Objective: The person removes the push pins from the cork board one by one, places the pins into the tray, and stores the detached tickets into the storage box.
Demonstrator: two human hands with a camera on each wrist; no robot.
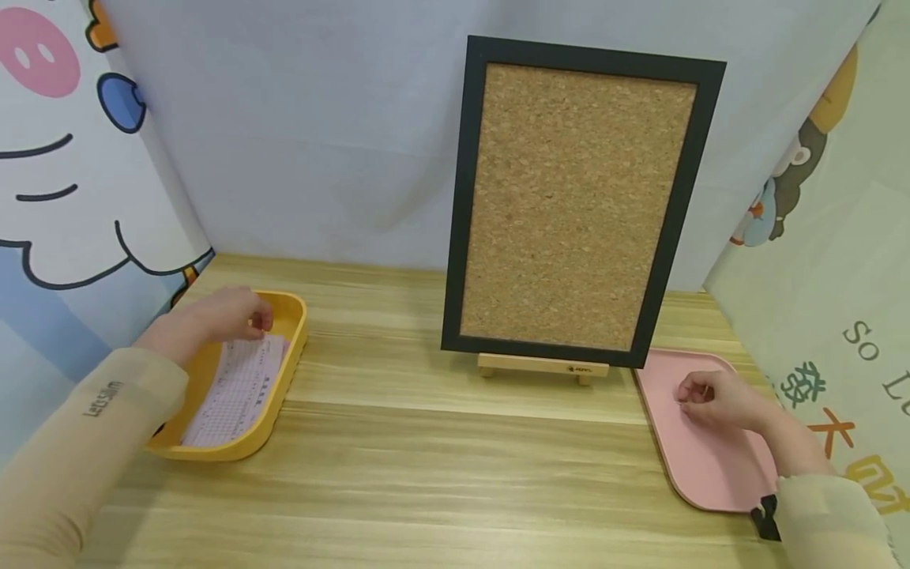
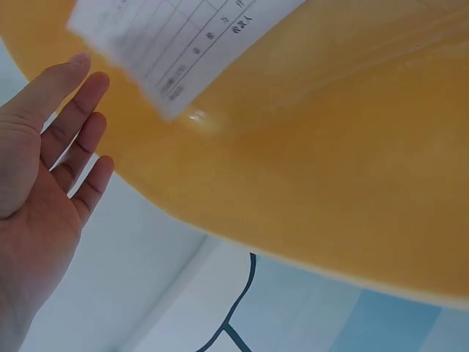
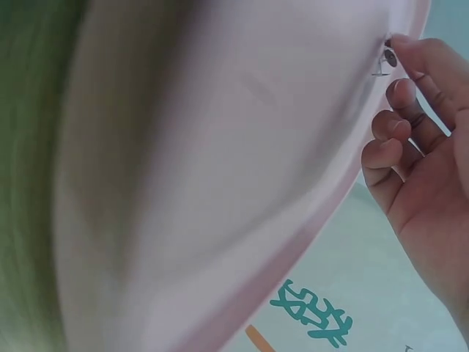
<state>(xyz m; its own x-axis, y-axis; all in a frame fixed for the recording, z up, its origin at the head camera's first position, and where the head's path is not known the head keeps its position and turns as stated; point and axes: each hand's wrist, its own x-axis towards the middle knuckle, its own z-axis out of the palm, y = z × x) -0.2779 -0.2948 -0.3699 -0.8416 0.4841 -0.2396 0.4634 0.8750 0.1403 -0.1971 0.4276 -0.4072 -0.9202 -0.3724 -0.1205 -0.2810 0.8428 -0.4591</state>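
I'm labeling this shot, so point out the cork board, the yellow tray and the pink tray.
cork board [image 1: 577, 207]: head view, middle of the cork face.
yellow tray [image 1: 297, 316]: head view, far right rim.
pink tray [image 1: 704, 466]: head view, bare floor near the right hand [image 1: 714, 397].

Desk [image 1: 426, 474]: carries everything.
Board [image 1: 579, 205]: centre rear, upright on an easel [image 1: 543, 367].
Left tray [image 1: 295, 320]: left of board, near the desk's left edge.
Paper [image 1: 238, 391]: inside left tray.
Left hand [image 1: 223, 316]: over left tray, above the paper's far end.
Right tray [image 1: 700, 466]: right of board, front right.
Right hand [image 1: 714, 399]: over right tray.
Pin [image 3: 382, 62]: at the right hand's fingers [image 3: 414, 62], above right tray.
Backdrop [image 1: 298, 118]: behind the desk.
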